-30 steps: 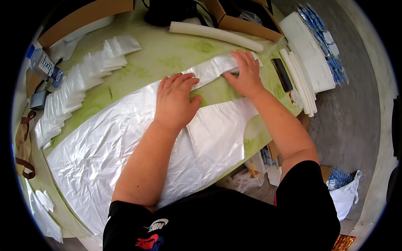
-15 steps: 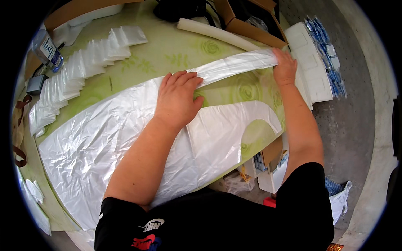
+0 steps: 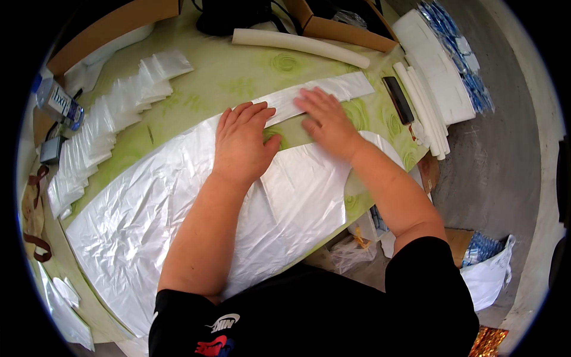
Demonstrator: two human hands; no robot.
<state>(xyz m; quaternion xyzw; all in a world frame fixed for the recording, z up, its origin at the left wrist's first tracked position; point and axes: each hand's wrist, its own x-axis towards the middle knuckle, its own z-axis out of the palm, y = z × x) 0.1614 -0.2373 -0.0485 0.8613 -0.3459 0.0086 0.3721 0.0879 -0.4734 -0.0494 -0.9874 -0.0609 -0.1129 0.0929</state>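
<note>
A large, crinkled white plastic sheet spreads across the table in front of me. From its far edge a long, flat strip runs to the right, and a curved cut-out marks its right part. My left hand rests palm down where the strip meets the sheet, fingers stretched and slightly apart, holding nothing. To the right, my right hand is over the strip's middle, somewhat blurred, with fingers extended and nothing gripped. Whether it presses on the strip I cannot tell.
Folded clear plastic bags overlap in a row at the left, beside a bottle. A white roll lies at the back near an open cardboard box. At the right are a dark phone-like object and white tubes.
My right hand has left the strip's right end and moved left along it. My left hand stays on the sheet. The view has shifted, showing the dark object and tubes at right.
</note>
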